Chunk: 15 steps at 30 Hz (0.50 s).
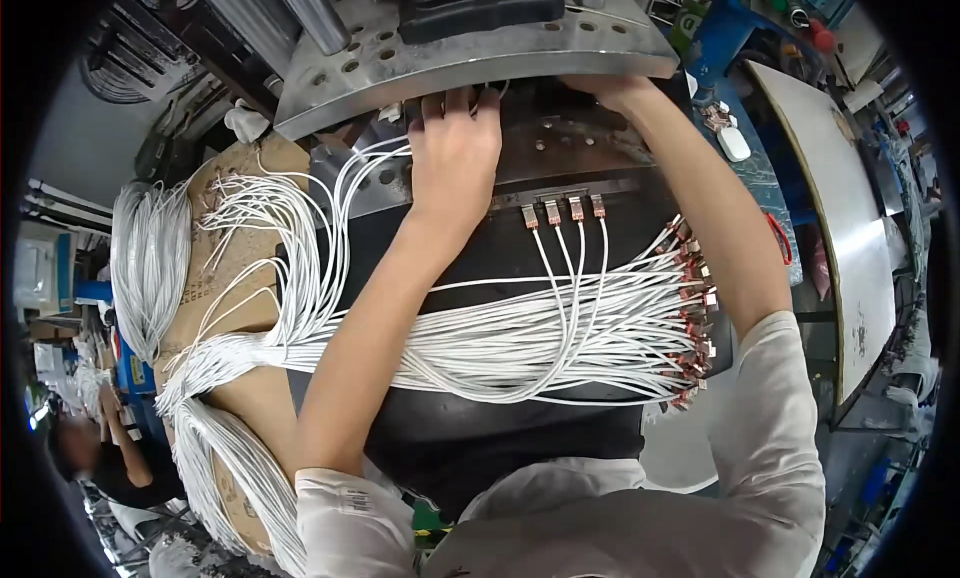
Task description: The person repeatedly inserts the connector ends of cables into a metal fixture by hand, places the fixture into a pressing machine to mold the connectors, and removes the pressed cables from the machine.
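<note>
My left hand (pixel 455 153) reaches forward to the edge of a thick metal press plate (pixel 480 73), its fingers bent and their tips hidden. Several white cables (pixel 375 158) run from the left into this hand, and a bit of cable shows past its fingers. My right hand (pixel 605 86) is mostly hidden beneath the plate's right side, so its fingers do not show. Closer to me, several cable ends with copper-coloured metal connectors (pixel 576 209) stand in a row along a metal ledge. A large bundle of white cables (pixel 520 338) lies across the black work surface, connectors at its right end.
Coiled white cables (pixel 150 268) lie on brown cardboard (pixel 230 248) at the left. Metal columns (pixel 310 13) rise behind the plate. On the right are a white computer mouse (pixel 733 144) and a pale board (pixel 830 228). Another person (pixel 110 458) is at far left.
</note>
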Motion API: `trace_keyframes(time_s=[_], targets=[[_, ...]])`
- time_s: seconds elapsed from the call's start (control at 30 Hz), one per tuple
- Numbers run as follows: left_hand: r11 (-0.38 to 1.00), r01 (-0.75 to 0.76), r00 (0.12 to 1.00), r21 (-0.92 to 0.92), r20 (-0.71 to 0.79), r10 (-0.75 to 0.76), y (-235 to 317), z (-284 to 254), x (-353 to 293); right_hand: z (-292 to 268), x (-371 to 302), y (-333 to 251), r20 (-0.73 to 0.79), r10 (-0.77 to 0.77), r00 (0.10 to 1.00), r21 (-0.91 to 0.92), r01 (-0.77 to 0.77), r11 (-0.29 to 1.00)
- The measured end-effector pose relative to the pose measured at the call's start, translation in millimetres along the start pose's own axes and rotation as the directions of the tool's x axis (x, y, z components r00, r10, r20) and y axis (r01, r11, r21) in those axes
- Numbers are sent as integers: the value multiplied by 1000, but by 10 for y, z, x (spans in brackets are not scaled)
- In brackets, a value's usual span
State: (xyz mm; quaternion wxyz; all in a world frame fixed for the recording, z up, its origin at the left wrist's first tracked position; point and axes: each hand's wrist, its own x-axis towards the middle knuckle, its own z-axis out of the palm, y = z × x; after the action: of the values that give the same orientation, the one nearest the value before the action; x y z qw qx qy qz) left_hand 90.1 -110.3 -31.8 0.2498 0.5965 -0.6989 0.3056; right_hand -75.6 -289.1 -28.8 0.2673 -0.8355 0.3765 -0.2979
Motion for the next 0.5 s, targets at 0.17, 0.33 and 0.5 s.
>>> trace_keyframes(time_s=[0.17,0.33,0.5], targets=[[992,35,999,-123,37,-31,-34,105,-7,272,102,112,-369,-645,669,-412,504,759],[953,40,998,-302,53,-25,-81,121,22,-6,-46,61,-119,-483,867,-341,421,840],[823,127,991,-554,101,-84,45,-249,-96,-82,-578,-403,-161,-256,953,-410,171,896]])
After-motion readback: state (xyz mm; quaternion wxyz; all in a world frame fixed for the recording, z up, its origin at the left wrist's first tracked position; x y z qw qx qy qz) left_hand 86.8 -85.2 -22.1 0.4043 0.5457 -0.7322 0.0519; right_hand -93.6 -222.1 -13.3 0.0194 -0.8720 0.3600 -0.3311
